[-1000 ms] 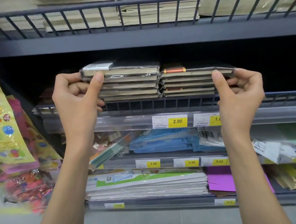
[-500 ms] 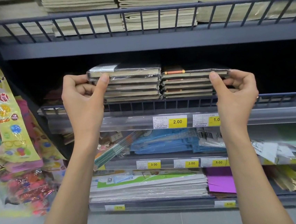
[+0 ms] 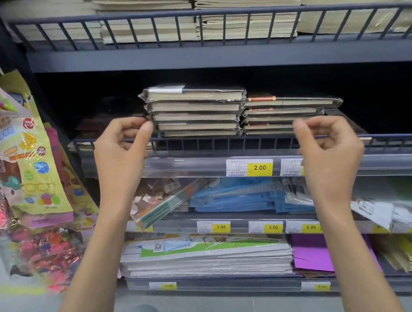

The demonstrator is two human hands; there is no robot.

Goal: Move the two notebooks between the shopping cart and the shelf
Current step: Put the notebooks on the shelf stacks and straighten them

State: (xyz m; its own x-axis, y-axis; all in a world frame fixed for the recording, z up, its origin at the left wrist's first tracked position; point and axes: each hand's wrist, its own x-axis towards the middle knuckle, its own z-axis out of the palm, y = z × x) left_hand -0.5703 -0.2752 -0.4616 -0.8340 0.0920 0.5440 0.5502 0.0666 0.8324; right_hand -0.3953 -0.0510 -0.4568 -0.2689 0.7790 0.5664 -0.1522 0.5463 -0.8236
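Two stacks of plastic-wrapped notebooks stand side by side on the middle shelf behind a low wire rail (image 3: 223, 142): a taller left stack (image 3: 196, 114) and a lower right stack (image 3: 286, 109). My left hand (image 3: 122, 156) hovers at the left stack's left edge with its thumb tip close to the wrap and its fingers loosely curled, holding nothing. In front of the right stack's lower right corner, my right hand (image 3: 330, 154) is also loosely curled and holds nothing. No shopping cart shows in this view.
Beige notebooks (image 3: 236, 14) fill the railed shelf above. Colourful toy packs (image 3: 31, 160) hang at the left, close to my left arm. Below are yellow price tags (image 3: 259, 167), blue packs (image 3: 231, 196), white pads (image 3: 207, 258) and purple paper (image 3: 312, 253).
Both hands have let go of the outer ends of the two stacks and drawn back and down a little. The stacks stay on the shelf.
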